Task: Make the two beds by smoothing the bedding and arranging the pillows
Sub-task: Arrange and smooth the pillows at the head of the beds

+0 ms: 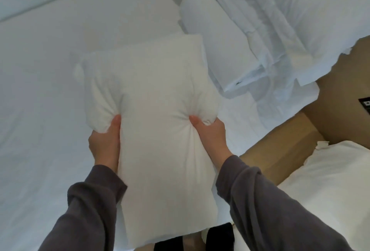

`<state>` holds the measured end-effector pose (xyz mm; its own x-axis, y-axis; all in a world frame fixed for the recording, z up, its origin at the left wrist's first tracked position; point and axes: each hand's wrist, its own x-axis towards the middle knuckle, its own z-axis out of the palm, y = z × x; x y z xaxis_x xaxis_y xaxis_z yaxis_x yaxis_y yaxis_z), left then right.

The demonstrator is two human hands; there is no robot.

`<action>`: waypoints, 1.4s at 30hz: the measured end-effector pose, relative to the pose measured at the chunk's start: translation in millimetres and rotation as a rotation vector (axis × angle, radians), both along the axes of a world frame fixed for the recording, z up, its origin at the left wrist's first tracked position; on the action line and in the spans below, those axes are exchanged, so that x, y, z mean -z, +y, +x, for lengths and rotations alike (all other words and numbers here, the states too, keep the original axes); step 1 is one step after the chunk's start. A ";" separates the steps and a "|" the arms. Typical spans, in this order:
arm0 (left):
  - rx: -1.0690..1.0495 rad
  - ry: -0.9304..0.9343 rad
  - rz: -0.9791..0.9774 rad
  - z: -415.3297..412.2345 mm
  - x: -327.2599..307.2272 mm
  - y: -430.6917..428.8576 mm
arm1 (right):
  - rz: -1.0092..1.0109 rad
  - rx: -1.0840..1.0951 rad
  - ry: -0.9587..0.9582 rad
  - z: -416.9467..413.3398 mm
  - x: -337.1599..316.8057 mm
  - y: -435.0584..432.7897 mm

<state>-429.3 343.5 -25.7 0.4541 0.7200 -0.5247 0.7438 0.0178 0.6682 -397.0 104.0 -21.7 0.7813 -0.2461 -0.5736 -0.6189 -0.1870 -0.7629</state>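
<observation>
The bed (50, 74), covered in a smooth white sheet, is filling the left half of the head view. A crumpled white duvet (296, 14) is lying bunched across the upper right, its edge hanging over a brown wooden surface (284, 146) that is separating this bed from a second one. The pillow (160, 140), white and plump, is being held upright above the sheet at centre frame, long side vertical and clear of the mattress. A second pillow (210, 42) is lying on the bed just beyond it, partly tucked under the duvet. Another white pillow (332, 182) is resting on the second bed at lower right.

Two grey sleeves (270, 200) are reaching in from the bottom edge. The left hand (106, 142) is gripping the pillow's left edge and the right hand (210, 138) its right edge. Each thumb is pressing into the front face and puckering the fabric. The fingers are wrapping round behind the pillow, out of sight. A small black object (365, 104) is lying on the brown surface at the right border.
</observation>
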 end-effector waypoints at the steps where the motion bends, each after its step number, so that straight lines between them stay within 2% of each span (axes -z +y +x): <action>1: -0.014 -0.029 -0.011 -4.0 -17.8 -4.9 | 0.009 0.019 -0.010 -4.9 -18.4 -7.3; 9: 0.108 -0.210 -0.146 -49.2 -169.5 -78.6 | 0.025 0.237 -0.076 -94.9 -185.7 -82.2; 13: 0.293 -0.306 -0.201 -57.8 -237.0 -122.6 | -0.016 0.419 -0.156 -152.1 -261.1 -118.7; 18: 0.562 -0.404 -0.285 -60.2 -301.9 -183.1 | -0.070 0.676 -0.233 -213.3 -319.6 -155.3; 24: 0.905 -0.489 -0.267 -72.0 -349.0 -253.9 | -0.078 0.895 -0.324 -283.5 -344.4 -191.0; 29: 1.126 -0.459 -0.243 -82.8 -357.2 -314.0 | -0.055 1.044 -0.343 -325.0 -342.9 -225.1; 35: 1.276 -0.394 -0.244 -84.0 -358.5 -396.2 | -0.038 1.134 -0.330 -358.8 -330.0 -281.2; 42: 1.359 -0.393 -0.279 -100.0 -363.6 -482.4 | -0.081 1.184 -0.336 -384.3 -337.7 -358.4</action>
